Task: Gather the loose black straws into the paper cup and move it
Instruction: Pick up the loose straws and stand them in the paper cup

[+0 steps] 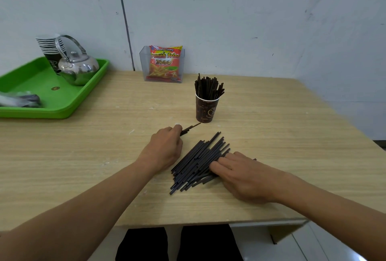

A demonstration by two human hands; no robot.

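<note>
A pile of loose black straws (198,158) lies on the wooden table (271,127) in front of me, fanned out diagonally. My right hand (244,175) rests on the pile's right side, fingers laid over the straws. My left hand (167,146) is to the left of the pile and grips a few black straws (189,129) whose tips stick out toward the cup. The dark brown paper cup (206,109) stands upright just beyond the pile, packed with several black straws (207,86) standing in it.
A green tray (41,85) at the far left holds a steel kettle (78,66), a stack of paper cups (50,48) and a wrapped bundle (20,99). A clear holder with a red snack bag (164,63) stands against the wall behind the cup.
</note>
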